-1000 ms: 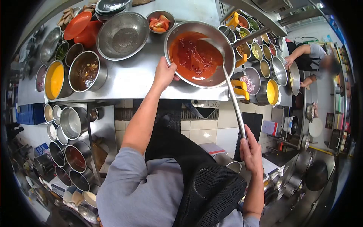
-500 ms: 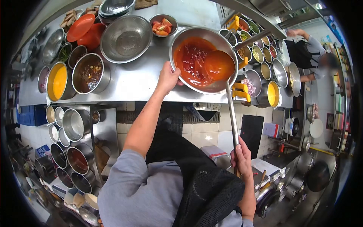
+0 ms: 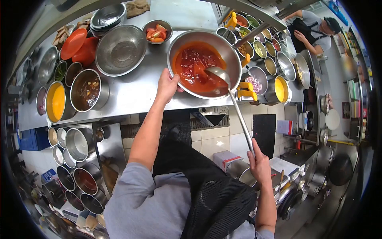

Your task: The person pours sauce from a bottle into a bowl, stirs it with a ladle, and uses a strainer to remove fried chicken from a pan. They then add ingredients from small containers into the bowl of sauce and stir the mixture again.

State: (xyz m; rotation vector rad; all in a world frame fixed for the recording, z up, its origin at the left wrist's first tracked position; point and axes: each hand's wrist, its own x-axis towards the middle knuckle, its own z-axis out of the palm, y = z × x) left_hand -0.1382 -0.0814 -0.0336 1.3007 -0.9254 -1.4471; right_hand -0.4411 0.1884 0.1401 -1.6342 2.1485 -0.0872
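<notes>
My left hand (image 3: 168, 85) grips the lower left rim of a large steel bowl (image 3: 234, 63) at the counter's front edge. Red-orange sauce (image 3: 195, 65), glossy and uneven, fills the bowl's bottom. The head of a long steel ladle (image 3: 240, 115) is dipped in the right part of the sauce, its back edge showing. My right hand (image 3: 259, 161) is closed around the far end of the ladle's handle, well below the counter edge. Behind the bowl stands a small bowl of tomato wedges (image 3: 157, 34).
A perforated steel bowl (image 3: 121, 51), a pot of brown liquid (image 3: 88, 91) and a yellow-filled pot (image 3: 55, 102) stand to the left. Yellow-handled containers (image 3: 246, 95) and ingredient pots (image 3: 281, 89) line the right. Another person (image 3: 314, 30) stands at the upper right.
The ladle's head has tipped over and sunk into the sauce; before, it was full and facing up. My right hand has shifted slightly right. The view has shifted, and the other person now faces the counter.
</notes>
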